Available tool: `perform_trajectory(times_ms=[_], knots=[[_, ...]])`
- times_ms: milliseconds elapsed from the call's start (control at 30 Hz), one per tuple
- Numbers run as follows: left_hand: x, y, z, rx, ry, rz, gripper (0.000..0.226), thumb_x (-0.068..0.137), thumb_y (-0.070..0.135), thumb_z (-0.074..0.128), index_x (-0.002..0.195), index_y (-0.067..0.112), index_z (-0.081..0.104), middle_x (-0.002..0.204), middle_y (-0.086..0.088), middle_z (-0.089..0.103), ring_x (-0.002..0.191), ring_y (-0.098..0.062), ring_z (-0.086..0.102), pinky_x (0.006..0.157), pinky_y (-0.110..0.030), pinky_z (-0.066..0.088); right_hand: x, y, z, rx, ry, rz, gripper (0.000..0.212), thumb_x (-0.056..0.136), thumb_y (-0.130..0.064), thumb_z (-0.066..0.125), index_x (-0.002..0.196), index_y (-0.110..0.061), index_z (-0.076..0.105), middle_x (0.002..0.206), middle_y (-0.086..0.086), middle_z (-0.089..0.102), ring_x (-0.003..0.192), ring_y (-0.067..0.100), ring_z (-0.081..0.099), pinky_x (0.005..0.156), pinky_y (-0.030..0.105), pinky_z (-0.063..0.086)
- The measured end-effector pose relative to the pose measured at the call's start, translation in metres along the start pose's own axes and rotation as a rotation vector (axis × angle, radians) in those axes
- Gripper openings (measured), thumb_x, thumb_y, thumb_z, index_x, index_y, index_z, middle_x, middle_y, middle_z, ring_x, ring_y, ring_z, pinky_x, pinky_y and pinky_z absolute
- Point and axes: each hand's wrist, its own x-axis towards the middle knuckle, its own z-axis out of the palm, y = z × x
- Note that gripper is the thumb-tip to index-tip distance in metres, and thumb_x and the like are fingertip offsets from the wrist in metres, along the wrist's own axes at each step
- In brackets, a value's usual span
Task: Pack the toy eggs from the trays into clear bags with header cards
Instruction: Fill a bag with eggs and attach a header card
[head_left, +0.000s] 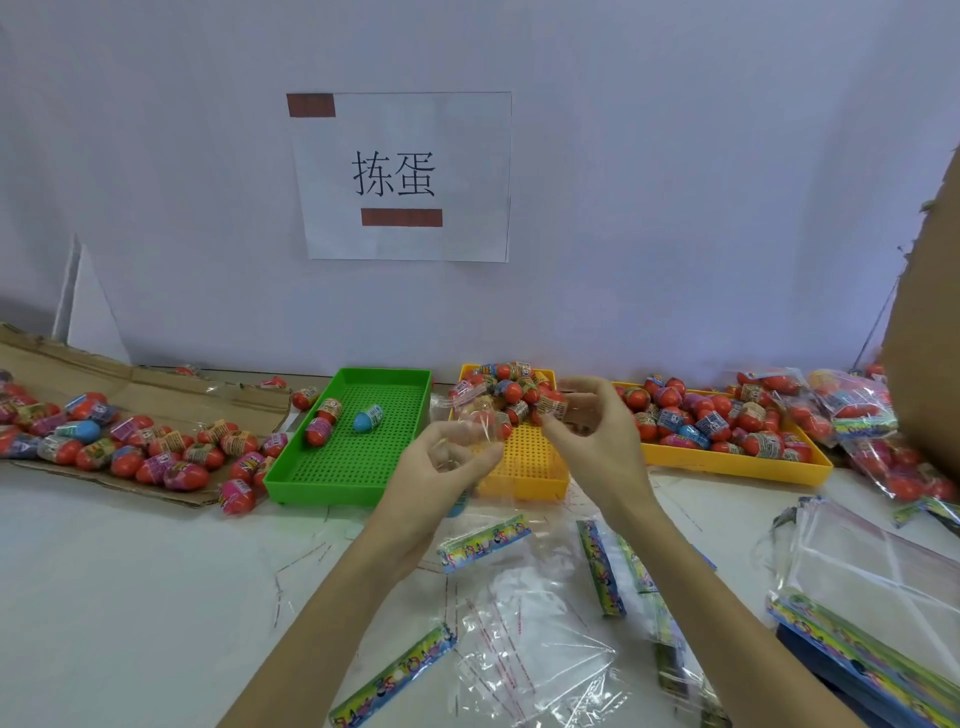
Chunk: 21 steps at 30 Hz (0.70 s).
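Both hands (447, 462) (587, 431) hold a clear bag (483, 421) above the yellow tray's (524, 483) front edge

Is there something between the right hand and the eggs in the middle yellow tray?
Nothing visible. The right hand is directly beside the egg pile in the middle yellow tray. The left hand holds a clear bag off to the side.

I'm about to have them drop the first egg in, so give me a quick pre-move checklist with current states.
1. Clear bag held in both hands, left hand and right hand: ok.
2. Bag mouth open: cannot tell, film too transparent.
3. Eggs within reach in middle yellow tray: ok.
4. Green tray stocked: not ok, about three eggs left.
5. Spare bags with header cards on table: ok.
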Motion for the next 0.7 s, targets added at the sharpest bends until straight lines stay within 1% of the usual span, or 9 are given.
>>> perform_trajectory(times_ms=[100, 200, 333, 400, 433, 500, 567, 633, 700], knots=[[0.000, -0.002, 0.002, 0.127, 0.028, 0.098, 0.054, 0.074, 0.037, 0.090, 0.119, 0.020, 0.065, 0.084, -0.007, 0.071, 0.071, -0.022, 0.068, 0.070, -0.034, 0.056, -0.017, -0.012, -0.013, 0.212, -0.052, -0.012, 0.031, 0.091, -0.020, 0.078, 0.120, -0.028, 0.070, 0.111, -0.009, 0.073, 0.109, 0.007, 0.068, 0.094, 0.031, 0.057], [0.000, -0.004, 0.003, 0.205, 0.049, 0.179, 0.059, 0.070, 0.037, 0.092, 0.119, 0.020, 0.063, 0.086, -0.011, 0.075, 0.079, -0.030, 0.075, 0.080, -0.043, 0.063, -0.031, -0.030, -0.018, 0.271, -0.068, -0.099, 0.031, 0.089, -0.023, 0.079, 0.118, -0.031, 0.070, 0.111, -0.016, 0.073, 0.107, 0.003, 0.068, 0.083, 0.022, 0.058], [-0.004, -0.003, 0.009, 0.313, 0.069, 0.319, 0.060, 0.068, 0.041, 0.093, 0.116, 0.027, 0.061, 0.079, -0.004, 0.075, 0.068, -0.018, 0.071, 0.067, -0.031, 0.058, -0.041, -0.046, -0.015, 0.240, -0.125, -0.230, 0.032, 0.091, -0.017, 0.078, 0.117, -0.033, 0.069, 0.116, -0.011, 0.070, 0.074, 0.017, 0.070, 0.068, 0.042, 0.060], [-0.006, -0.003, 0.013, 0.315, 0.042, 0.359, 0.060, 0.070, 0.046, 0.094, 0.116, 0.032, 0.059, 0.077, -0.005, 0.073, 0.064, -0.020, 0.069, 0.061, -0.031, 0.057, -0.044, -0.046, -0.011, 0.196, -0.168, -0.297, 0.031, 0.092, -0.015, 0.076, 0.116, -0.034, 0.068, 0.118, -0.009, 0.070, 0.062, 0.023, 0.069, 0.059, 0.049, 0.058], [-0.008, -0.003, 0.014, 0.324, 0.029, 0.385, 0.060, 0.071, 0.047, 0.093, 0.118, 0.033, 0.059, 0.077, -0.005, 0.071, 0.064, -0.022, 0.068, 0.060, -0.033, 0.058, -0.045, -0.045, -0.009, 0.154, -0.167, -0.340, 0.030, 0.092, -0.017, 0.075, 0.115, -0.034, 0.068, 0.116, -0.010, 0.070, 0.059, 0.023, 0.068, 0.055, 0.047, 0.056], [-0.009, -0.004, 0.016, 0.400, 0.027, 0.469, 0.058, 0.075, 0.040, 0.091, 0.122, 0.035, 0.058, 0.078, 0.000, 0.067, 0.067, -0.017, 0.065, 0.065, -0.032, 0.057, -0.046, -0.041, -0.008, 0.015, -0.137, -0.454, 0.028, 0.093, -0.017, 0.074, 0.114, -0.034, 0.068, 0.113, -0.012, 0.069, 0.060, 0.019, 0.066, 0.049, 0.031, 0.048], [-0.010, -0.004, 0.018, 0.475, 0.033, 0.547, 0.053, 0.080, 0.024, 0.091, 0.119, 0.037, 0.058, 0.080, 0.005, 0.063, 0.069, -0.012, 0.063, 0.065, -0.022, 0.054, -0.046, -0.037, -0.009, -0.204, -0.108, -0.612, 0.028, 0.093, -0.016, 0.073, 0.116, -0.031, 0.069, 0.117, -0.017, 0.067, 0.063, 0.012, 0.062, 0.056, 0.013, 0.041], [-0.010, -0.005, 0.019, 0.494, 0.043, 0.573, 0.056, 0.080, 0.015, 0.091, 0.118, 0.037, 0.056, 0.082, 0.006, 0.061, 0.069, -0.010, 0.062, 0.064, -0.015, 0.050, -0.045, -0.033, -0.008, -0.391, -0.097, -0.715, 0.026, 0.095, -0.017, 0.072, 0.119, -0.028, 0.070, 0.123, -0.019, 0.065, 0.064, 0.007, 0.059, 0.058, 0.015, 0.047], [-0.010, -0.006, 0.018, 0.486, 0.058, 0.571, 0.060, 0.080, 0.016, 0.090, 0.127, 0.033, 0.056, 0.085, 0.008, 0.062, 0.072, -0.010, 0.064, 0.065, -0.015, 0.052, -0.043, -0.029, -0.007, -0.476, -0.069, -0.754, 0.023, 0.096, -0.017, 0.071, 0.118, -0.024, 0.071, 0.126, -0.016, 0.065, 0.064, 0.004, 0.056, 0.058, 0.024, 0.053]])
